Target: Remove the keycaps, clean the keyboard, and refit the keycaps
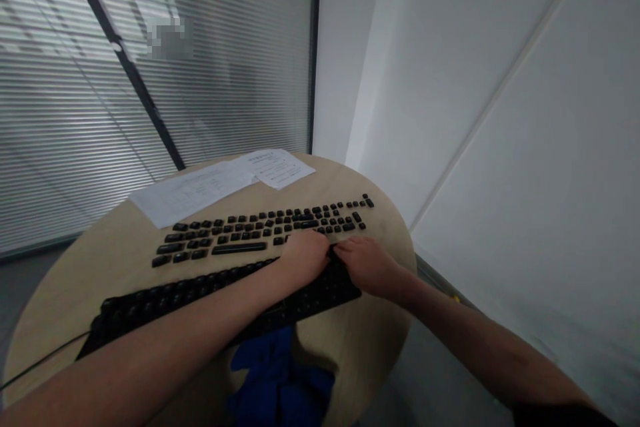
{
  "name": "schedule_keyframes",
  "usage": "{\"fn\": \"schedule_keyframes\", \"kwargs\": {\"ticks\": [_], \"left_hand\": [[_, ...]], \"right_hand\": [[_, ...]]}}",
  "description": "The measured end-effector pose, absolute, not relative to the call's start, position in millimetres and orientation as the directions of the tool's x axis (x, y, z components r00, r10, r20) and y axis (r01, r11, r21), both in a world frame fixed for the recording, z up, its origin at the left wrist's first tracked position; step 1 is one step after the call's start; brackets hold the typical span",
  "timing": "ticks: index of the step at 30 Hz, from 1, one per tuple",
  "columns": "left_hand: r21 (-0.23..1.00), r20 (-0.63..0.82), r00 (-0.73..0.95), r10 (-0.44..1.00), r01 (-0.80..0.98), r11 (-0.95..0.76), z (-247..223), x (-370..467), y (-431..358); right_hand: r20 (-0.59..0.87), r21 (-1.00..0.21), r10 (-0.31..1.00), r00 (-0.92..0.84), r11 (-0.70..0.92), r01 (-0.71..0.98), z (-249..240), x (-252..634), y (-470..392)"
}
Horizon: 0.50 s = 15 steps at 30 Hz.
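Observer A: From where I am standing, both bare hands are meeting at the far right part of a long, black plastic keyboard (pixel 320 297), which is lying on the round, pale wooden surface (pixel 100 240). How are they gripping?

Observer B: The left hand (pixel 306 255) is curling its fingers inward, and the right hand (pixel 367 265) is bending loosely, its fingertips touching the keyboard's edge. Whether either is pinching something small, I cannot tell.

A: What could be going wrong from here?

B: Loose black plastic keycaps (pixel 161 261) are lying in rows just beyond the keyboard, some of them close to the left knuckles. A sideways swing of that hand could scatter them and spoil their order.

A: And the keyboard itself?

B: Uneven pressure at its right end could be turning or sliding it into the nearest row, with the long black bar keycap (pixel 239 248) being knocked askew. A tug on the thin black cable (pixel 45 360) at its left could cause the same shift.
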State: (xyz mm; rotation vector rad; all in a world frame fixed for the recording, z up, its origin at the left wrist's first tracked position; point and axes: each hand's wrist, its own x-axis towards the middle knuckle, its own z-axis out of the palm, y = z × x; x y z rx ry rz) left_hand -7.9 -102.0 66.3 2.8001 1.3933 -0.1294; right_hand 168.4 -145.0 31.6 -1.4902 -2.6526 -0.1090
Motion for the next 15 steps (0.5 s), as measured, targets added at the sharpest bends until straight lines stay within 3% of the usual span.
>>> {"fn": "schedule_keyframes", "kwargs": {"ticks": [2, 4, 7, 10, 15], "left_hand": [[-0.023, -0.095, 0.594, 0.799, 0.801, -0.598, 69.0, -5.8, -101.0], [-0.019, -0.109, 0.597, 0.795, 0.798, -0.602, 70.2, -4.5, -99.4], [-0.016, -0.124, 0.610, 0.783, 0.788, -0.616, 70.0, -4.8, -97.1], [-0.015, -0.137, 0.617, 0.775, 0.781, -0.625, 68.5, -8.1, -94.7], [0.006, -0.120, 0.642, 0.757, 0.763, -0.646, 64.1, -13.2, -89.7]], "right_hand": [[0.213, -0.079, 0.882, -0.419, 0.443, 0.893, 39.5, 194.2, -123.3], [0.307, -0.176, 0.931, -0.199, 0.261, 0.949, 48.9, 226.8, -92.7], [0.221, -0.259, 0.972, 0.084, -0.024, 0.966, 57.0, 272.7, -40.7], [0.156, -0.247, 0.978, 0.139, -0.097, 0.964, 53.0, 297.9, 4.3], [0.052, -0.207, 0.995, 0.088, -0.075, 0.975, 36.0, 301.6, 52.4]]}}
